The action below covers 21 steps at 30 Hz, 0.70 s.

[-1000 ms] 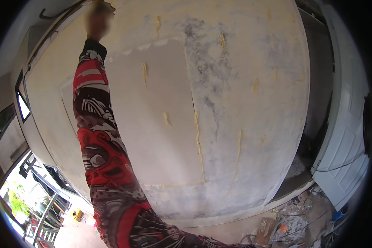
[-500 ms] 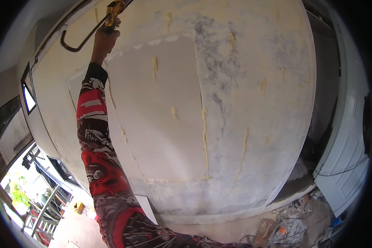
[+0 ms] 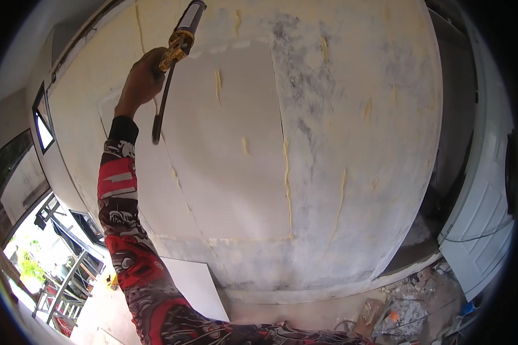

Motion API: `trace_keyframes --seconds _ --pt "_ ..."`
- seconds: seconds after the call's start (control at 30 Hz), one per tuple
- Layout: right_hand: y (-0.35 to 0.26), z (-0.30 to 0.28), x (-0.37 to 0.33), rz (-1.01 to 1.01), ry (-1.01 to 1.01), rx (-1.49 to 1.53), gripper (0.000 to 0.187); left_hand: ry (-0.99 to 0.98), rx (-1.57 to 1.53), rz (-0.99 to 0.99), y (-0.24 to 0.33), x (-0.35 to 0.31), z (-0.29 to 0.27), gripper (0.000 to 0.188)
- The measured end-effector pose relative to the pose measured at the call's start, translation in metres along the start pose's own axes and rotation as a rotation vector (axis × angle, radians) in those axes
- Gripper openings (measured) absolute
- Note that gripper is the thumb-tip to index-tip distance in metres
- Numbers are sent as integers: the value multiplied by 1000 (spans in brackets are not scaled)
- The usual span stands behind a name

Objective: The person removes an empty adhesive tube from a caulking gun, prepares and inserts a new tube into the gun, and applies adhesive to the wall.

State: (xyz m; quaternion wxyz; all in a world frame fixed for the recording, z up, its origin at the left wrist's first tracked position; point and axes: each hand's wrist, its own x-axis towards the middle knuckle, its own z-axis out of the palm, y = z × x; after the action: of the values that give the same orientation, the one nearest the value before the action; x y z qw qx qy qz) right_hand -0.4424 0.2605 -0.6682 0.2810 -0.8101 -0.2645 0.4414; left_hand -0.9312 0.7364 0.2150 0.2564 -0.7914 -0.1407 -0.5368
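Observation:
My left hand is wrapped round the handle of a caulking gun, raised at the upper left before a large pale wall panel. The gun's frame is yellow and worn, and a dark cartridge with a light label sits in it, pointing up and to the right. From its back end the dark hooked rod hangs down beside my wrist. The cartridge's tip lies beyond the visible picture. Several yellowish beads run down the panel. My right hand is out of sight.
A white board leans low against the wall. Rubble and a brick-like block lie at the lower right, near a white panelled door. On the left, an opening shows a metal frame and green plants.
The caulking gun has come down and to the right with my left hand, bringing its cartridge into view. Its rod has swung from the left to hang below. More of the white board shows.

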Motion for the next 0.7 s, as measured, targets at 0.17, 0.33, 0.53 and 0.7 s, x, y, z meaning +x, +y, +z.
trace_keyframes --seconds 0.17,0.33,0.53,0.7 --pt "-2 -2 4 2 -19 -15 31 19 -65 -129 13 -30 -1 45" --pt "-4 -4 6 -4 -28 -12 31 96 -210 -230 14 -44 6 45" --pt "0 -10 7 3 -53 -15 30 271 -624 -247 17 -42 -5 38" --pt "10 -15 9 5 -81 -20 30 210 -650 -260 34 -59 -28 41"
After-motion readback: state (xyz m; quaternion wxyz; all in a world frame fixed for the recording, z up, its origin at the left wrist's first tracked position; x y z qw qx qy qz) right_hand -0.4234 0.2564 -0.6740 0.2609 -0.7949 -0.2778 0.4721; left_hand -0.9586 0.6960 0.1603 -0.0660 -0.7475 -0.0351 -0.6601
